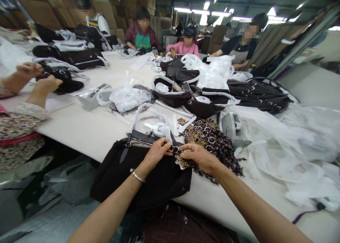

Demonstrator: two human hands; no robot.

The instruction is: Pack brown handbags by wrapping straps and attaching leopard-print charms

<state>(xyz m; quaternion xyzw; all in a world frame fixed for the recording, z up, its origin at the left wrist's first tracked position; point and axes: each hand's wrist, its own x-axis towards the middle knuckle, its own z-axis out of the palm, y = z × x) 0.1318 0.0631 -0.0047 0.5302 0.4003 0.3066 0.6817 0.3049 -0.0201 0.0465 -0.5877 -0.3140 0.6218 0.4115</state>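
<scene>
A dark brown handbag (143, 175) lies at the table's front edge, its handles wrapped in white foam. At the bag's right handle, my left hand (159, 151) pinches around a small metal ring (175, 150). My right hand (198, 156) grips the other side of that ring, from which a leopard-print charm (183, 162) hangs against the bag. Whether the ring is clipped to the handle I cannot tell. Just beyond my right hand is a pile of leopard-print charms (209, 138) with rings and dark tassels.
More brown bags (172, 92) with white wrapping lie ahead. A grey tape dispenser (231, 126) stands right of the charms, near loose plastic sheets (287, 147). Black straps (260, 94) are heaped at the right. A co-worker's hands (39, 76) handle a dark item at left; several people sit across the table.
</scene>
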